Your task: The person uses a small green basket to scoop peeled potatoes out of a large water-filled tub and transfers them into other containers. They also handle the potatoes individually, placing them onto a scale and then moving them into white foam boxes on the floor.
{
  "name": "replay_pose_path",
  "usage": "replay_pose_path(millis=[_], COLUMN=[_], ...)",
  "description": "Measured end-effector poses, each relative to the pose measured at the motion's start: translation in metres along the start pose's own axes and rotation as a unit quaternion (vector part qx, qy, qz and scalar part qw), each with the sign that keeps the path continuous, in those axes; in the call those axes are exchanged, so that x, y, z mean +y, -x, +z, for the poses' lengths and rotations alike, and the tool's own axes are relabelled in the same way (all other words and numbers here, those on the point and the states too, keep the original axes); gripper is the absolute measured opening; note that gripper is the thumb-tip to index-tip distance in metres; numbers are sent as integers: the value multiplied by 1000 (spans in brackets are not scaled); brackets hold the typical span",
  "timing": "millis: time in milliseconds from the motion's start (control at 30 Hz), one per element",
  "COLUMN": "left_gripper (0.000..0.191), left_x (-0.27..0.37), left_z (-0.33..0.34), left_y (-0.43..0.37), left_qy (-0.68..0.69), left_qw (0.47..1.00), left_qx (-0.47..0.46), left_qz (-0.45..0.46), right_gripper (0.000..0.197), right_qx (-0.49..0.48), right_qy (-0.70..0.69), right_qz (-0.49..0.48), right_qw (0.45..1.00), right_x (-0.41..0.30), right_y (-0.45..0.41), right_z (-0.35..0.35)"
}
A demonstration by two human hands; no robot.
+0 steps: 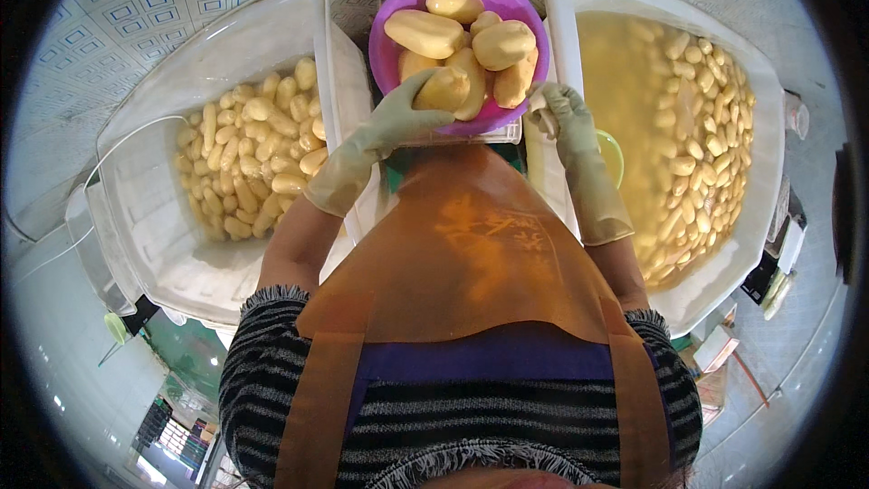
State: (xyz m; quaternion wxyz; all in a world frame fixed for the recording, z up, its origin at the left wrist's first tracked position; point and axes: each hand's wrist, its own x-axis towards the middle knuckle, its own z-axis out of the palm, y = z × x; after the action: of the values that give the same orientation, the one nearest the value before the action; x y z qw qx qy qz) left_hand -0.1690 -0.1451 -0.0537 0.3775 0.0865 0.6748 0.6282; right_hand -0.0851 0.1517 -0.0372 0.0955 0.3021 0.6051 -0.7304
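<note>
A purple plastic basin (380,61) holds several peeled potatoes (424,34) in front of me. My left hand (400,112), in a pale rubber glove, grips a peeled potato (442,88) over the basin's near left side. The thumb and fingers wrap around its left and lower sides. My right hand (560,109), gloved alike, is just beyond the basin's right rim, with its fingers curled. Something small and pale (541,112) shows at those fingers; whether it is an object or part of the glove is unclear.
A white tub (146,217) at left contains many wet potatoes (244,156). The right-hand white tub (764,170) holds potatoes (706,170) in cloudy yellowish water. A yellow-green container (611,156) sits beside my right forearm. A thin white hose or cord (129,139) crosses the left tub's rim.
</note>
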Motion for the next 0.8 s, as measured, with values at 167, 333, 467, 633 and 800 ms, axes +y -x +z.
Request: replay_pose_path(millis=[167,333,467,633,800], left_gripper=[75,70,75,74,72], left_x=[70,79,63,75,69], left_z=[27,44,39,19,4], left_y=[15,26,32,48,51], left_qy=[179,120,126,234,317], left_qw=[979,992,991,969,936], left_qx=[-101,-21,-37,-76,-144], left_qz=[-18,24,-27,25,45], right_gripper=[36,27,25,30,37], right_qx=[-77,-231,-127,-209,-289], right_qy=[164,376,176,1,244], right_qz=[-331,-305,-133,-137,-246], right_qw=[926,844,967,968,893], right_x=[-74,-94,-87,-90,-108], right_y=[36,13,15,7,34], right_z=[78,99,106,96,117])
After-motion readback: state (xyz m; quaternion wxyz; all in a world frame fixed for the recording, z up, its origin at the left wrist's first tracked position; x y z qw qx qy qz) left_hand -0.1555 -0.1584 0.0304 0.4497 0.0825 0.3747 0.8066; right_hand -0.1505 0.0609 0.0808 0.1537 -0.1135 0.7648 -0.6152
